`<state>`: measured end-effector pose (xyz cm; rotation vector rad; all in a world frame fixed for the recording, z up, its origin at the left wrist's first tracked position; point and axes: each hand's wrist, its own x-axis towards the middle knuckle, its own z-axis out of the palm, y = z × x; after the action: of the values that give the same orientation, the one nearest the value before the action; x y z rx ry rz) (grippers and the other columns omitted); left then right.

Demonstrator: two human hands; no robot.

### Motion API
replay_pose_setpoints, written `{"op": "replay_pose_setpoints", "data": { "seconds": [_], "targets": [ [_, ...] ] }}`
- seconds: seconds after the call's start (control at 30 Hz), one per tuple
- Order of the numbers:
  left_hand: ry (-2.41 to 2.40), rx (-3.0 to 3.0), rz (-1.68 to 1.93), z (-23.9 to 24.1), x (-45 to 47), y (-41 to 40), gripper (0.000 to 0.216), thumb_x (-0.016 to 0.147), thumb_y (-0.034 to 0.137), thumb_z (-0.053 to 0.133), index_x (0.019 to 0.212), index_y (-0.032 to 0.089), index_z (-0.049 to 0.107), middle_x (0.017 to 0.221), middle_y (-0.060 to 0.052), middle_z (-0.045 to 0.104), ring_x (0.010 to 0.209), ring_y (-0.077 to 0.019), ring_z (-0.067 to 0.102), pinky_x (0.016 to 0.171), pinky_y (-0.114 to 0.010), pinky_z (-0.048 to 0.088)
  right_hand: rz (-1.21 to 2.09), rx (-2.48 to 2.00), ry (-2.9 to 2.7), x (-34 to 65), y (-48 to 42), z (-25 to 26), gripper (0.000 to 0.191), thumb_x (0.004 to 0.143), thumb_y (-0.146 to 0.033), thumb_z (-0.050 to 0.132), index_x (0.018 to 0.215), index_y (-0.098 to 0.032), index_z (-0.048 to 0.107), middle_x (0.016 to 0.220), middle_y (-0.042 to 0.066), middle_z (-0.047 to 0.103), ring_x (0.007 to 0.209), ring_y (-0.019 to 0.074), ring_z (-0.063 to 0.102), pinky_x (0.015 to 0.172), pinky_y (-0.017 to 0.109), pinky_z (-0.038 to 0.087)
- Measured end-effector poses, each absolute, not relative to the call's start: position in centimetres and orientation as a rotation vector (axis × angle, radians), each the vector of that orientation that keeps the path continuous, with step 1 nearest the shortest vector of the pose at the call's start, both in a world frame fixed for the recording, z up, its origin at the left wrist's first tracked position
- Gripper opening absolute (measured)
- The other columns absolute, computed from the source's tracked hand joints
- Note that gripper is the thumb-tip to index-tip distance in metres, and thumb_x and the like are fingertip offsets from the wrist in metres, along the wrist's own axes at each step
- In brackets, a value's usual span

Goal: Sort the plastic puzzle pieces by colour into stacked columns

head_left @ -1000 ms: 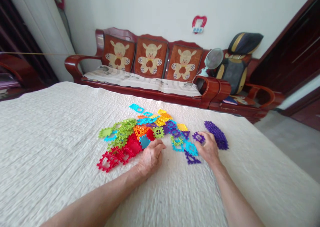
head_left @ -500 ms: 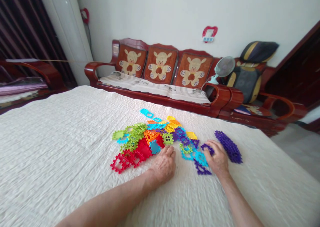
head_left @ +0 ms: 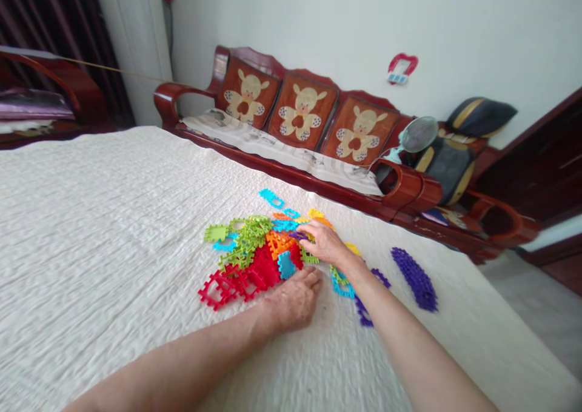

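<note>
Colourful flat plastic interlocking tiles lie in a loose heap on the white quilted cover (head_left: 136, 218). My left hand (head_left: 300, 297) rests palm down at the near edge of the heap, fingers lying loosely on the cover, close to a blue tile (head_left: 286, 265) and the red tiles (head_left: 259, 272). My right hand (head_left: 325, 242) reaches across the heap with its fingers apart over a purple tile (head_left: 297, 235); I cannot tell if it touches it. Green tiles (head_left: 248, 239) lie to the left. My right hand and forearm hide part of the heap.
A neat curved row of purple tiles (head_left: 414, 279) lies apart on the right. A blue tile (head_left: 271, 198) sits at the far side. Beyond the cover's edge stand a wooden sofa (head_left: 291, 172) with bear cushions, a small fan (head_left: 418, 134) and a wooden chair (head_left: 493, 215).
My right hand has left the purple tile on the right and moved left and farther out over the heap. My left hand has barely moved. The view has tilted slightly.
</note>
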<state>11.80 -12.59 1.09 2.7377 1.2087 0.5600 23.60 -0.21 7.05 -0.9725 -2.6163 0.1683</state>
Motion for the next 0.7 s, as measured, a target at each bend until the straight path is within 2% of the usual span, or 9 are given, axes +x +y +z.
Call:
{"op": "replay_pose_setpoints", "data": {
  "seconds": [0.13, 0.23, 0.33, 0.4, 0.5, 0.6, 0.7],
  "targets": [
    [1.333, 2.752, 0.550, 1.2, 12.4, -13.6, 0.046, 0.095, 0.031, 0.036, 0.129, 0.006, 0.055, 0.141, -0.017, 0.049, 0.133, -0.0300, 0.041, 0.110, -0.043, 0.035, 0.039, -1.013, -2.716, 22.7, 0.4, 6.9, 0.029, 0.078, -0.016, 0.064, 0.105, -0.021, 0.068, 0.096, 0.006, 0.066, 0.090, 0.0192, 0.060, 0.082, 0.033, 0.047],
    [1.470, 2.786, 0.379, 1.9, 12.9, -14.4, 0.036, 0.090, 0.023, 0.043, 0.115, 0.008, 0.065, 0.123, -0.019, 0.060, 0.117, -0.0297, 0.052, 0.099, -0.044, 0.043, -0.008, -1.009, -2.732, 22.6, 0.3, 6.6, 0.025, 0.078, -0.013, 0.061, 0.099, -0.022, 0.069, 0.091, 0.005, 0.065, 0.085, 0.0179, 0.060, 0.079, 0.031, 0.047],
    [1.530, 2.815, 0.214, 2.4, 13.2, -14.8, 0.029, 0.085, 0.013, 0.045, 0.103, 0.008, 0.068, 0.110, -0.019, 0.063, 0.105, -0.0271, 0.054, 0.088, -0.040, 0.047, 0.027, -0.977, -2.634, 22.8, 0.5, 6.6, 0.027, 0.078, -0.009, 0.054, 0.097, -0.021, 0.070, 0.090, 0.005, 0.068, 0.084, 0.0171, 0.062, 0.079, 0.030, 0.049],
    [1.559, 2.786, 0.247, 2.5, 13.2, -14.8, 0.028, 0.086, 0.014, 0.045, 0.102, 0.008, 0.067, 0.109, -0.019, 0.061, 0.102, -0.0269, 0.054, 0.083, -0.039, 0.048, 0.074, -1.002, -2.449, 23.5, 0.5, 7.0, 0.027, 0.081, -0.011, 0.050, 0.097, -0.021, 0.069, 0.093, 0.005, 0.069, 0.087, 0.0177, 0.064, 0.082, 0.031, 0.050],
    [1.616, 2.671, 0.350, 2.6, 12.8, -14.4, 0.025, 0.088, 0.018, 0.044, 0.093, 0.009, 0.067, 0.096, -0.017, 0.060, 0.093, -0.0265, 0.054, 0.074, -0.038, 0.049, 0.138, -1.074, -2.116, 26.0, 0.1, 7.7, 0.026, 0.084, -0.022, 0.049, 0.101, -0.020, 0.068, 0.100, 0.007, 0.070, 0.093, 0.0196, 0.065, 0.085, 0.034, 0.051],
    [1.612, 2.632, 0.420, 3.0, 12.2, -13.8, 0.025, 0.087, 0.013, 0.042, 0.088, 0.012, 0.067, 0.090, -0.014, 0.060, 0.090, -0.0252, 0.054, 0.076, -0.039, 0.049, 0.154, -1.222, -1.917, 30.6, -1.0, 8.3, 0.032, 0.082, -0.033, 0.050, 0.105, -0.019, 0.068, 0.101, 0.007, 0.071, 0.090, 0.0210, 0.067, 0.083, 0.035, 0.053],
    [1.616, 2.690, 0.600, 3.2, 11.9, -12.9, 0.025, 0.088, 0.016, 0.044, 0.102, 0.013, 0.065, 0.115, -0.016, 0.060, 0.107, -0.0290, 0.053, 0.091, -0.046, 0.046, 0.044, -1.510, -1.855, 36.4, -2.3, 8.4, 0.035, 0.077, -0.036, 0.051, 0.101, -0.021, 0.071, 0.099, 0.008, 0.073, 0.088, 0.0233, 0.067, 0.084, 0.038, 0.052]
  ]
}}
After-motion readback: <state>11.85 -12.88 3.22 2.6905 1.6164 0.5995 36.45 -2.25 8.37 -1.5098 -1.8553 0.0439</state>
